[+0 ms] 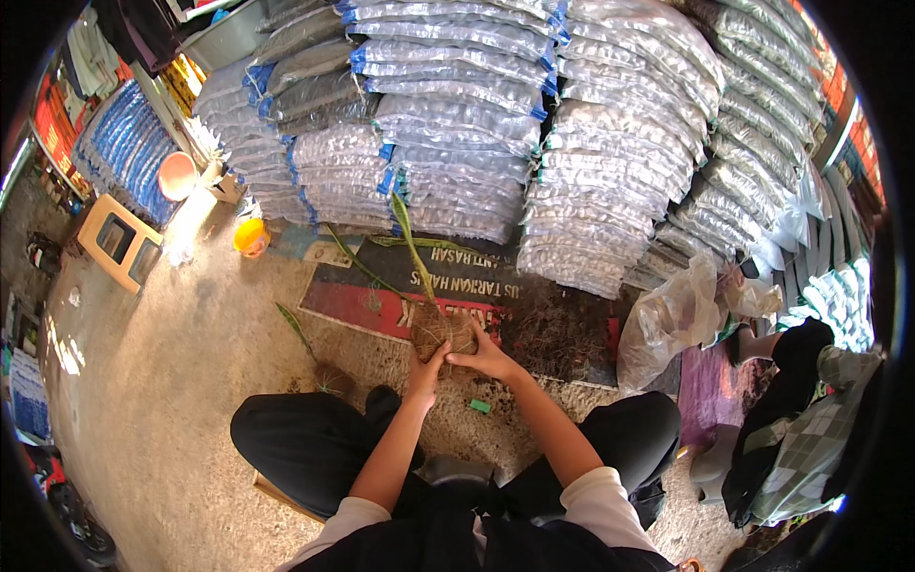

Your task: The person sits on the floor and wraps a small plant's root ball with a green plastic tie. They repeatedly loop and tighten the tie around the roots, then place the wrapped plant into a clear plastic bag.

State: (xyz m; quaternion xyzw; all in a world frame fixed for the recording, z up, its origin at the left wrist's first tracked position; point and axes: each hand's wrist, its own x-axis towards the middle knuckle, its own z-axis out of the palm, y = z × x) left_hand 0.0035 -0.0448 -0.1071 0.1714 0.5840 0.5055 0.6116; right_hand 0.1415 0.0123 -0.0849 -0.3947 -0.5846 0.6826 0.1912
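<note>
A fibrous brown root ball (pixel 431 330), wrapped with thin string, is between my two hands, low over the floor. Long green leaves with pale edges (pixel 407 232) rise out of it. My left hand (pixel 427 375) holds its near left side, and my right hand (pixel 490 354) holds its right side, with the thumbs close together. A second wrapped root ball (pixel 334 382) with one leaf (pixel 293 325) lies on the floor by my left knee. Loose dark fibre (pixel 557 336) is heaped on the printed sheet (pixel 357 291) to the right.
Stacked filled plastic sacks (pixel 457 143) form a wall ahead. A crumpled clear plastic bag (pixel 668 322) stands at the right, near another seated person (pixel 800 429). An orange-yellow pot (pixel 251 237) and a tan stool (pixel 118 239) are at the left. A small green piece (pixel 480 406) lies near my hands.
</note>
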